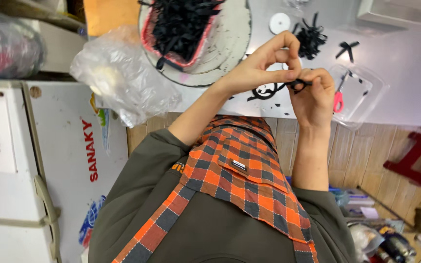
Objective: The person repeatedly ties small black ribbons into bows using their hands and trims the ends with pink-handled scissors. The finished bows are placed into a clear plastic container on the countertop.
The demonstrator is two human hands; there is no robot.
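Black ribbon piece (pixel 298 84) pinched between left hand (pixel 264 65) and right hand (pixel 315 95); mid-fold, next calls for tight fingertip control.

A home craft workshop: worktable (pixel 405 63) strewn with ribbon scraps (pixel 310 39), chest freezer (pixel 49 160) alongside.

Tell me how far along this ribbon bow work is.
Done: a tied black bow and a small heap of black pieces lie on the table. In hand: the left hand and right hand pinch a black ribbon piece between their fingertips. Left: the basket holds many loose black strips. The pink-handled scissors lie in a clear tray.
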